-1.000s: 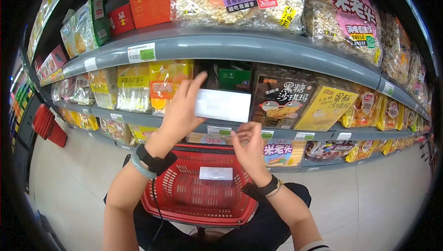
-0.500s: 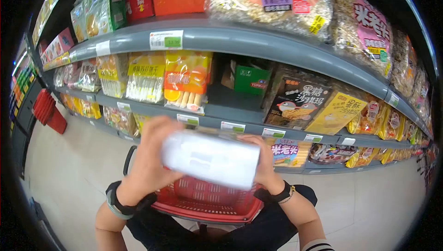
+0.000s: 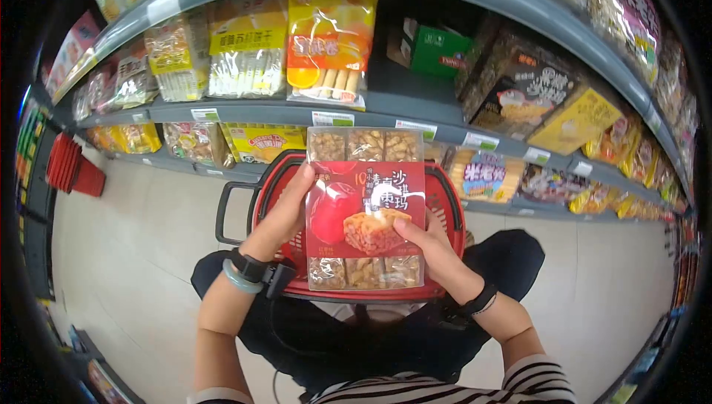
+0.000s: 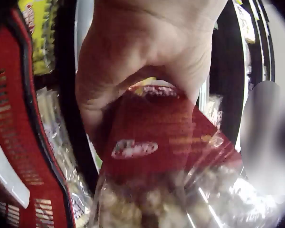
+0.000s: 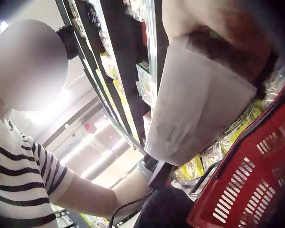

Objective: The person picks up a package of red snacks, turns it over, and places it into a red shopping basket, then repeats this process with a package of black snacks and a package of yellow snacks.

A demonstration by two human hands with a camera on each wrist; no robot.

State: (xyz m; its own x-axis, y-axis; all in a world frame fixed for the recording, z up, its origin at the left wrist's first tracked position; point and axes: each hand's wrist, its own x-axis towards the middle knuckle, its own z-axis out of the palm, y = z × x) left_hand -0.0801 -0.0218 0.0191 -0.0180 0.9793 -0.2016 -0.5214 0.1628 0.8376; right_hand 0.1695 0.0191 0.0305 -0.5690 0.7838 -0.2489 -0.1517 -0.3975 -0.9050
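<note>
In the head view a clear-and-red snack package [image 3: 365, 181] is held upright, its printed front facing the camera, over the red basket. The left hand [image 3: 285, 215] grips its left edge, and the right hand [image 3: 430, 248] pinches the right side with the thumb across the front. In the left wrist view the left hand [image 4: 147, 47] wraps round the package's red band [image 4: 152, 137], above bagged pieces. The right wrist view has the right hand [image 5: 218, 23] at the package's pale side [image 5: 199, 104]; its fingertips are hidden there.
The red basket [image 3: 452, 189] stands between the person's knees, black handle at left. Shelves [image 3: 259, 112] ahead carry bagged snacks, a dark box [image 3: 523, 92] and a green box [image 3: 437, 49]. Stacked red baskets [image 3: 74, 166] stand on the floor at far left.
The package has been turned from its white side to its red printed front and lowered over the basket. Both hands moved with it. The head view has tilted down.
</note>
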